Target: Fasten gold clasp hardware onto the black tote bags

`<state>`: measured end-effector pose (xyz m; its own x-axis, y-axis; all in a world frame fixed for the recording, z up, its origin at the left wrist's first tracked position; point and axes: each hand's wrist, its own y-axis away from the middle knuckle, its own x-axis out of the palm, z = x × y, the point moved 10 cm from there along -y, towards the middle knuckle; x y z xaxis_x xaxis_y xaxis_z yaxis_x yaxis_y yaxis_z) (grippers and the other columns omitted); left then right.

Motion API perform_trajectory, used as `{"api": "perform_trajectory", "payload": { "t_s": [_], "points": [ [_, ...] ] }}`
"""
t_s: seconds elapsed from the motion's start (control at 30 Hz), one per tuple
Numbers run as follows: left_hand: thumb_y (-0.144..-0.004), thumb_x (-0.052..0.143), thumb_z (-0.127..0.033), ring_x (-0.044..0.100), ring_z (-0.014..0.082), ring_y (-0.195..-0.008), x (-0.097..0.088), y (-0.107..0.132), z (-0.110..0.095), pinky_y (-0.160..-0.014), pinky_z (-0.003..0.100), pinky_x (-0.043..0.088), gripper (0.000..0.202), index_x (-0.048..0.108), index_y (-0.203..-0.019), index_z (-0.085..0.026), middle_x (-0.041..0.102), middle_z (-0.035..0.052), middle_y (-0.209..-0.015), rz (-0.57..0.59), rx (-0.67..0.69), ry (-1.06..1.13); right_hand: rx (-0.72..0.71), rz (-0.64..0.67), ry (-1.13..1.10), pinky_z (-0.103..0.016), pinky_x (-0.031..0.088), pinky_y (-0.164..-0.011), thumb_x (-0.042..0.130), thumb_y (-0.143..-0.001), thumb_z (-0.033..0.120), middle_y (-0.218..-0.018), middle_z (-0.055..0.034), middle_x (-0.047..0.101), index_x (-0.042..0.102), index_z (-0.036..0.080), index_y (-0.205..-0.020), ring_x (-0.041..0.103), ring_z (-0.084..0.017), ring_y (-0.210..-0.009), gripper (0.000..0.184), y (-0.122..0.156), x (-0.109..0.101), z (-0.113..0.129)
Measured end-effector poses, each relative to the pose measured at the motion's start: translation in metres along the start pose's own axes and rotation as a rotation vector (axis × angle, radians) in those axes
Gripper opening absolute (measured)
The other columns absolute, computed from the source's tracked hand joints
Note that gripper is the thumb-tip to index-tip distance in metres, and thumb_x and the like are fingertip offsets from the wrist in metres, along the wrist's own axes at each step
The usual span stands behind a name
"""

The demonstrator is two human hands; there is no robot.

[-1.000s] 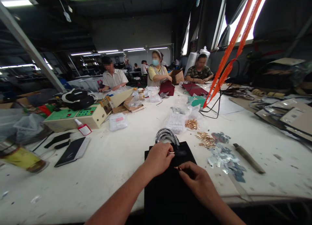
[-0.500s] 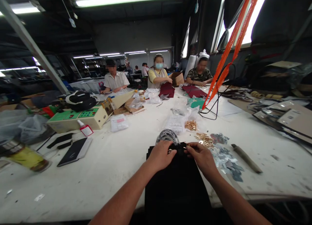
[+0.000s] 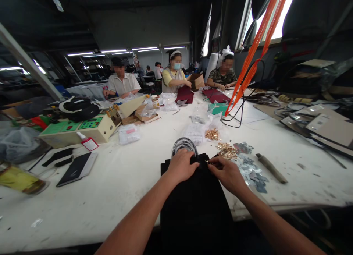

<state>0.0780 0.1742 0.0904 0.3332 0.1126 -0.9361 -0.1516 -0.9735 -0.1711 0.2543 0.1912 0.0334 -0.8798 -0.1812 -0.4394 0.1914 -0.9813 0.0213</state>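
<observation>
A black fabric panel or bag [image 3: 195,207] lies on the white table and hangs over its near edge. My left hand [image 3: 182,167] grips its top edge. My right hand [image 3: 224,174] is close by on the right, pinching a small gold metal fitting [image 3: 209,161] at that same edge. Just beyond the fabric is a coil of metal rings [image 3: 184,146]. Gold buckles [image 3: 226,151] lie to the right of it, next to silvery-grey scraps [image 3: 249,170].
Across the white table [image 3: 132,196] lie a pile of gold fittings [image 3: 212,134], plastic bags, and an olive-handled tool [image 3: 271,168]. A green-and-cream machine [image 3: 78,131] stands left; stacked boards lie right. Orange straps [image 3: 255,52] hang above. Several co-workers sit at the far side.
Over the last second my right hand has moved up from lower on the fabric to its top edge, nearer my left hand. The whole view has shifted slightly up and left.
</observation>
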Motion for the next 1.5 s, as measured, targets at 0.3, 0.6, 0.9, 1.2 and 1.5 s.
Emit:
{"api": "perform_trajectory", "payload": {
  "t_s": [0.3,0.6,0.9,1.2,1.5],
  "points": [
    [-0.089,0.066,-0.042,0.063,0.0250,-0.094,-0.009,-0.006,-0.011,-0.084,0.037,0.048,0.025,0.071,-0.091,-0.018,0.068,0.0078,-0.097,0.049,-0.030,0.054,-0.100,-0.033,0.136,-0.014,0.043,-0.068,0.060,-0.084,0.049,-0.086,-0.0031,0.070,0.074,0.018,-0.102,0.063,-0.005,-0.073,0.038,0.007,0.001,0.020],
    [-0.087,0.070,-0.037,0.062,0.0242,-0.097,-0.027,0.002,-0.023,-0.084,0.036,0.047,0.018,0.071,-0.092,-0.019,0.068,0.0062,-0.100,-0.033,-0.029,0.102,-0.108,-0.035,0.227,-0.013,0.037,-0.066,0.057,-0.087,0.048,-0.082,0.0018,0.068,0.070,0.026,-0.109,0.060,-0.003,-0.070,0.034,0.013,-0.003,0.030],
    [-0.085,0.068,-0.033,0.063,0.0245,-0.095,-0.035,0.006,-0.029,-0.081,0.036,0.048,0.014,0.066,-0.085,-0.019,0.068,0.0061,-0.098,-0.045,-0.035,0.097,-0.189,0.030,0.466,-0.016,0.025,-0.065,0.053,-0.089,0.045,-0.080,0.0029,0.067,0.070,0.032,-0.111,0.055,-0.003,-0.068,0.031,0.019,-0.006,0.054],
    [-0.086,0.060,-0.044,0.069,0.0278,-0.091,-0.033,0.008,-0.031,-0.076,0.037,0.050,0.024,0.066,-0.084,-0.021,0.073,0.0053,-0.092,0.038,-0.082,0.014,-0.269,0.013,0.639,-0.018,0.015,-0.064,0.044,-0.094,0.050,-0.082,0.0036,0.068,0.069,0.035,-0.114,0.056,-0.003,-0.068,0.035,0.025,-0.003,0.061],
    [-0.087,0.064,-0.038,0.066,0.0224,-0.088,-0.035,0.013,-0.039,-0.074,0.034,0.048,0.021,0.064,-0.079,-0.018,0.069,0.0033,-0.092,-0.080,0.035,0.021,-0.203,0.070,0.744,-0.018,0.012,-0.068,0.038,-0.095,0.055,-0.086,0.0041,0.069,0.066,0.040,-0.115,0.058,-0.005,-0.074,0.038,0.026,-0.002,0.057]
  ]
}}
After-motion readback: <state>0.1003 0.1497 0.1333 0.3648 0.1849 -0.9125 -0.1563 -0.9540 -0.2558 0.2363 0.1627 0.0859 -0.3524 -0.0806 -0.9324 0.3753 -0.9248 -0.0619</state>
